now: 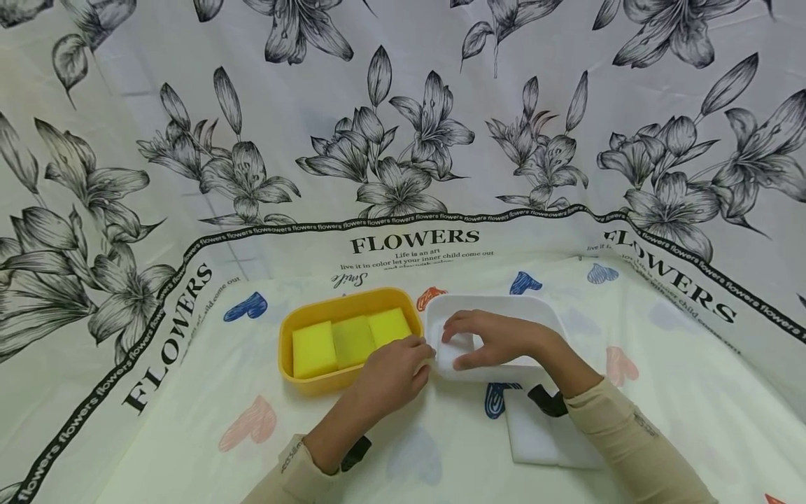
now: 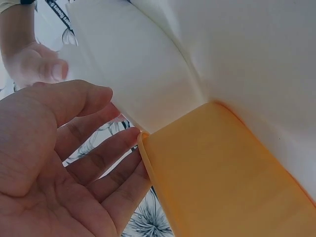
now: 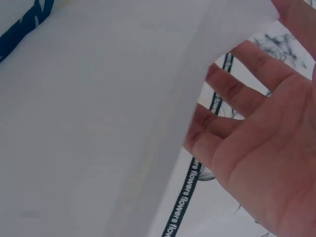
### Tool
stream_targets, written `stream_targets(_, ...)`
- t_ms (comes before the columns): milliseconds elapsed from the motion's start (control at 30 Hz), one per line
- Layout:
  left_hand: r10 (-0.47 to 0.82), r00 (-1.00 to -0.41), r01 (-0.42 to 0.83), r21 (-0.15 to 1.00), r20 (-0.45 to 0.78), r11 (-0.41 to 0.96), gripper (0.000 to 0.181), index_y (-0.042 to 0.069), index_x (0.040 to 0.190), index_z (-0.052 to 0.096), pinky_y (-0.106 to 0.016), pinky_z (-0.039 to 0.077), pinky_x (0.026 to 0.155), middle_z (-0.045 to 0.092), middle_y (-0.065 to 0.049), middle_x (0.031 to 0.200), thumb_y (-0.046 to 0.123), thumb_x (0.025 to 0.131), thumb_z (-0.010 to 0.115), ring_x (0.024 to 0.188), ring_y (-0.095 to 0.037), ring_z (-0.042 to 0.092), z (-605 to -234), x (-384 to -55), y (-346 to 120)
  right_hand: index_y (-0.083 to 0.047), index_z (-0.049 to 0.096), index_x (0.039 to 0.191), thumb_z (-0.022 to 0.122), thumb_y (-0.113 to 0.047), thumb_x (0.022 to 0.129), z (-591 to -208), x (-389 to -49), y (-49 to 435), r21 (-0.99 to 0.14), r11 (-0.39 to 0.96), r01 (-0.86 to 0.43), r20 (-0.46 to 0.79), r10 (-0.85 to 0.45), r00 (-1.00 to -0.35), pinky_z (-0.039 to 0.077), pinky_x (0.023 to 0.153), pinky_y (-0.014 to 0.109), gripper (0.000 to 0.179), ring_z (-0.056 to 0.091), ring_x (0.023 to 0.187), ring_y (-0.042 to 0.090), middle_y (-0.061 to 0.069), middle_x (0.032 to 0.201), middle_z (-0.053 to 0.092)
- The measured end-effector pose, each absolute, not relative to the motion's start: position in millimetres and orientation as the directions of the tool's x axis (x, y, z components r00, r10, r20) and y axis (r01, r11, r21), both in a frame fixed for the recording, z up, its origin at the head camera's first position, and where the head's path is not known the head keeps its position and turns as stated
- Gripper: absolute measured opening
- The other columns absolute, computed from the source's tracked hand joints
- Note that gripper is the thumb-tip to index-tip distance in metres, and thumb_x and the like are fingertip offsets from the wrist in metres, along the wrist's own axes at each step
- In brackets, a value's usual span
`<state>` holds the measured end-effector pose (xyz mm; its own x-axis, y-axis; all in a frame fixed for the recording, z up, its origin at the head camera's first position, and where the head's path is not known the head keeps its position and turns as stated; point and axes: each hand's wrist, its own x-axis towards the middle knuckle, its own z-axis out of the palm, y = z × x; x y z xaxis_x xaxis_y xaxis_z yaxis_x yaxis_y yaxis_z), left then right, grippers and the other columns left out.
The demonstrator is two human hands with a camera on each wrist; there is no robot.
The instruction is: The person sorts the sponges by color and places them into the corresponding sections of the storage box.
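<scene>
My left hand [image 1: 397, 371] is at the near right corner of a yellow tray [image 1: 327, 381], its fingertips touching the rim, as the left wrist view shows. Inside that tray, three yellow sponges [image 1: 313, 350] sit side by side. Reaching over a white tray [image 1: 529, 304], my right hand [image 1: 497, 339] has thumb and fingers around a white block [image 1: 458, 344] near the left end. In the right wrist view, part of this white block [image 3: 247, 24] shows between thumb and fingers, overlapping the tray's wall [image 3: 163, 123].
White flat blocks [image 1: 548, 434] lie on the heart-print cloth [image 1: 189, 420] below my right wrist. The two trays stand side by side. Behind them, a flower-print curtain [image 1: 271, 84] rises and wraps round both sides.
</scene>
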<state>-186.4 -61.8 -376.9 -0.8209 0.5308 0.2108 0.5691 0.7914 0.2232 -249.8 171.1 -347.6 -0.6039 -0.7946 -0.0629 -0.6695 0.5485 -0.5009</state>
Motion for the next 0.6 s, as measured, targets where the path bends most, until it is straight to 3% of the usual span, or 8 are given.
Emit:
stream_targets(200, 0.527, -0.824, 0.565, 0.228, 0.207, 0.793, 0.021, 0.015, 0.114, 0.073, -0.031, 0.056, 0.086, 0.070, -0.003, 0.111, 0.021, 0.093, 0.072, 0.091, -0.019, 0.064, -379.1, -184.4, -60.7, -0.021, 0.068, 0.122, 0.075, -0.038, 0.090, -353.4, -256.8, 169.8, -0.569, 0.523, -0.634, -0.072, -0.800, -0.595, 0.048, 0.100, 0.050, 0.037, 0.050, 0.127, 0.027, 0.007, 0.139, 0.056)
stream_targets(433, 0.532, -0.814, 0.577, 0.220, 0.233, 0.787, 0.022, 0.014, 0.114, 0.073, -0.031, 0.056, 0.085, 0.070, -0.003, 0.110, 0.020, 0.093, 0.072, 0.089, -0.019, 0.064, -379.6, -184.5, -61.9, -0.025, 0.068, 0.121, 0.076, -0.036, 0.089, -356.6, -265.2, 169.9, -0.601, 0.531, -0.597, -0.101, -0.792, -0.602, 0.052, 0.094, 0.047, 0.035, 0.051, 0.122, 0.021, -0.003, 0.134, 0.057)
stream_targets(600, 0.532, -0.813, 0.577, 0.210, 0.237, 0.789, 0.022, 0.015, 0.114, 0.073, -0.031, 0.056, 0.083, 0.070, -0.003, 0.110, 0.020, 0.093, 0.072, 0.089, -0.019, 0.064, -379.1, -186.0, -61.5, -0.024, 0.068, 0.121, 0.076, -0.036, 0.089, -356.6, -270.7, 170.4, -0.596, 0.525, -0.608, -0.095, -0.798, -0.595, 0.053, 0.093, 0.047, 0.035, 0.051, 0.122, 0.023, -0.001, 0.134, 0.057)
